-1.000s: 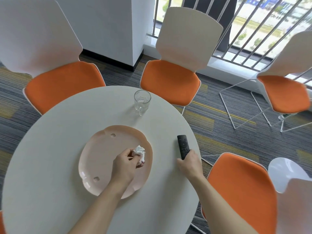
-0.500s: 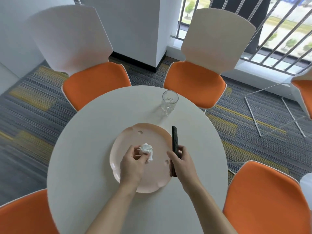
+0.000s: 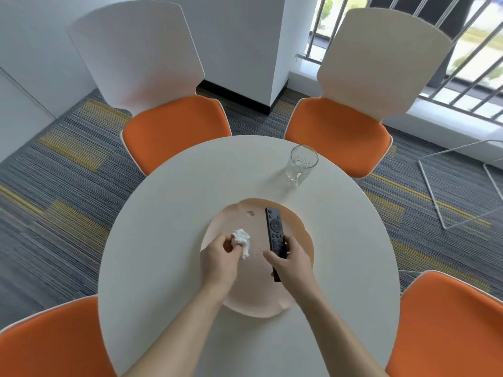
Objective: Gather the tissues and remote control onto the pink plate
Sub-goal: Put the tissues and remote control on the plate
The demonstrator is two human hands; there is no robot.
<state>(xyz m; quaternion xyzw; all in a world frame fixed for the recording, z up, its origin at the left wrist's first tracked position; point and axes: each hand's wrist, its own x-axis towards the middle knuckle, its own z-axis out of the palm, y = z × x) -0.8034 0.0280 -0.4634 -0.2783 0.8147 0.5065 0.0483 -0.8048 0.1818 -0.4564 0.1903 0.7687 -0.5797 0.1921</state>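
The pink plate (image 3: 296, 229) with a scalloped rim lies in the middle of the round white table (image 3: 168, 227). Over its left half my left hand (image 3: 220, 258) pinches a crumpled white tissue (image 3: 241, 238) between thumb and fingers. My right hand (image 3: 291, 263) grips the near end of the black remote control (image 3: 275, 229), buttons up. The remote lies lengthwise over the plate's right half, its far end pointing away from me. Whether it rests on the plate or hovers just above it I cannot tell.
A clear drinking glass (image 3: 300, 165) stands on the table beyond the plate, to the right. Several orange-seated white chairs (image 3: 177, 129) ring the table. A white pillar and a railed window are behind.
My right hand lifted the remote off the table at the right and carried it left over the plate, turning it flat, buttons up. The left hand stayed over the plate with the tissue.
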